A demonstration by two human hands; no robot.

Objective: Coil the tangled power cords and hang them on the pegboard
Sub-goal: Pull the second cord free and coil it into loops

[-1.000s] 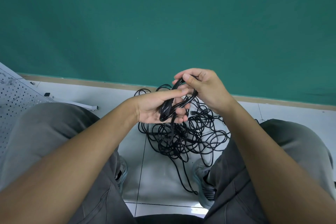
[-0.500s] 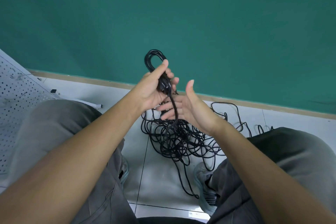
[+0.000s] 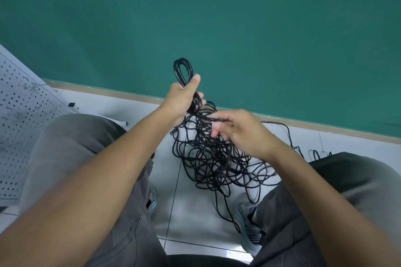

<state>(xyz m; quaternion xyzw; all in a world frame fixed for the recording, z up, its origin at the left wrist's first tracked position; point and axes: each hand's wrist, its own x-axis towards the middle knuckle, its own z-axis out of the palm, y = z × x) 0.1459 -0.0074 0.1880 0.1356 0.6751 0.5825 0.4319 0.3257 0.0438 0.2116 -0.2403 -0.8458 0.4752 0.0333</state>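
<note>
Fingers of my left hand (image 3: 181,98) curl round a small coil of black cord (image 3: 183,70), its loop standing above my fist. My right hand (image 3: 237,129) pinches a strand near it, over the tangled cords (image 3: 213,158) on the floor tiles (image 3: 191,219); the pegboard (image 3: 20,115) leans at my left.

Two hands are seen, the left hand (image 3: 181,98) and the right hand (image 3: 240,130), and one small coil of black cord (image 3: 183,70) is counted above the left, with one tangled heap of black cords (image 3: 217,162) on the floor; how many separate cords make up the heap cannot be told. One perforated pegboard (image 3: 23,110) is counted at the left edge, and two shoes (image 3: 249,230) are made out between the knees, the other shoe (image 3: 153,198) being mostly hidden.
</note>
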